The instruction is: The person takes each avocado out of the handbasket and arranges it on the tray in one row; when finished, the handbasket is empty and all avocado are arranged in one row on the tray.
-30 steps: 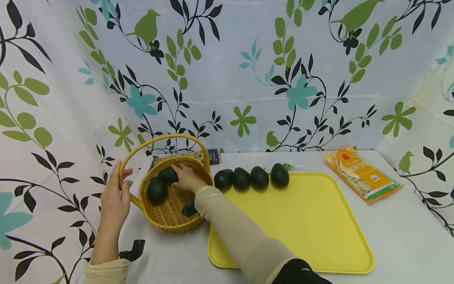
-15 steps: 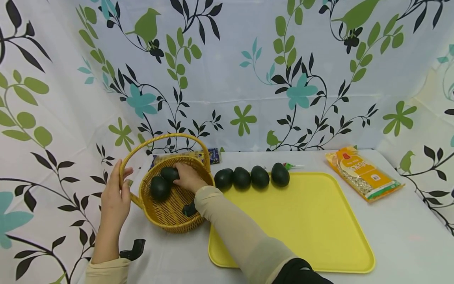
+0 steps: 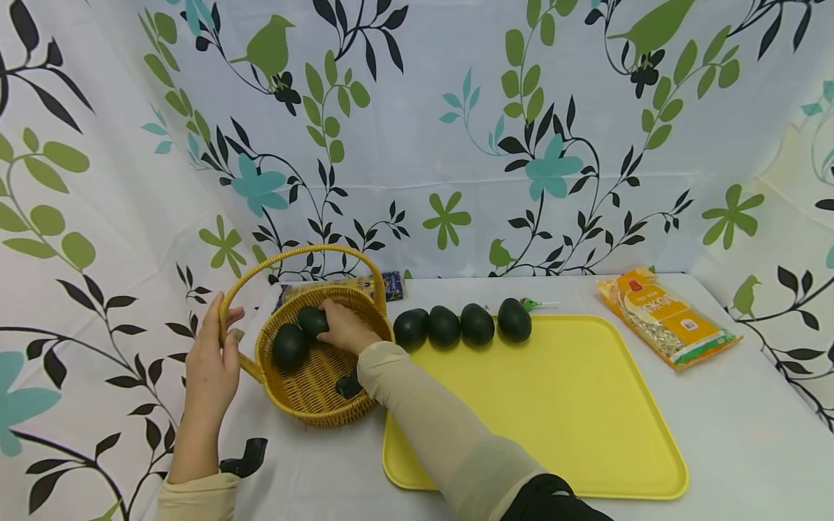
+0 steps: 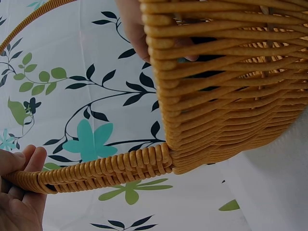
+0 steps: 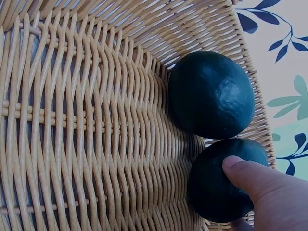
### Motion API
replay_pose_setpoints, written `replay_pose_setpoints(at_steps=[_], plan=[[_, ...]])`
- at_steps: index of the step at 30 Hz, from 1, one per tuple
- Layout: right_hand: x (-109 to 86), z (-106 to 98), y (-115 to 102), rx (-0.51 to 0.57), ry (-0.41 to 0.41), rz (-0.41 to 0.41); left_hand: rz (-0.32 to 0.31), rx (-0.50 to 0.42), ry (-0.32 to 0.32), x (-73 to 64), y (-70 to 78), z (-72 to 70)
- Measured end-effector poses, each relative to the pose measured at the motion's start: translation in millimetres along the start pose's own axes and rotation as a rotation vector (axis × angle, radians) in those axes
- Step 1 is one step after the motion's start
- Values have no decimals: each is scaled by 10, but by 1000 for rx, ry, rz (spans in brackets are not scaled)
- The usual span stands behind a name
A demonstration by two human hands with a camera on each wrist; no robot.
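Note:
A yellow wicker basket stands at the left, tipped slightly so its inside shows. My left hand holds the left side of its arched handle; the left wrist view has thumb and fingers around the handle. Inside the basket, my right hand grips a dark green avocado at the far wall. The right wrist view shows the thumb on top of this avocado, with the other fingers mostly hidden beneath. A second avocado lies right against it in the basket.
Several avocados sit in a row along the back edge of a yellow tray. Behind them lies a lollipop. An orange grain bag rests at the right, and a blue-and-gold packet behind the basket.
The gripped avocado has turned and shifted slightly right within the basket. Its neighbour rocked right, then back left. The left hand stays on the handle.

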State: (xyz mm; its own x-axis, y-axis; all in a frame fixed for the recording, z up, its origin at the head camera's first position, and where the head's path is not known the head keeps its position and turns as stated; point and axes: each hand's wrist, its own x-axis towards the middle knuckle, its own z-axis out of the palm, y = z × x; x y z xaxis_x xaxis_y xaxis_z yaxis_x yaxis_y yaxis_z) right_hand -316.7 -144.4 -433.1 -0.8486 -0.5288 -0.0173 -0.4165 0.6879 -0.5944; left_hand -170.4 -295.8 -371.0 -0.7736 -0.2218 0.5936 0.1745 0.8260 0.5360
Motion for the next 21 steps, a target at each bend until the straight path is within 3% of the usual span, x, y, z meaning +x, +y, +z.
replay_pose_setpoints(at_steps=[21], plan=[[-28, 31, -10, -11, -56, -49, -13, -11, -11, 1, 17, -12]])
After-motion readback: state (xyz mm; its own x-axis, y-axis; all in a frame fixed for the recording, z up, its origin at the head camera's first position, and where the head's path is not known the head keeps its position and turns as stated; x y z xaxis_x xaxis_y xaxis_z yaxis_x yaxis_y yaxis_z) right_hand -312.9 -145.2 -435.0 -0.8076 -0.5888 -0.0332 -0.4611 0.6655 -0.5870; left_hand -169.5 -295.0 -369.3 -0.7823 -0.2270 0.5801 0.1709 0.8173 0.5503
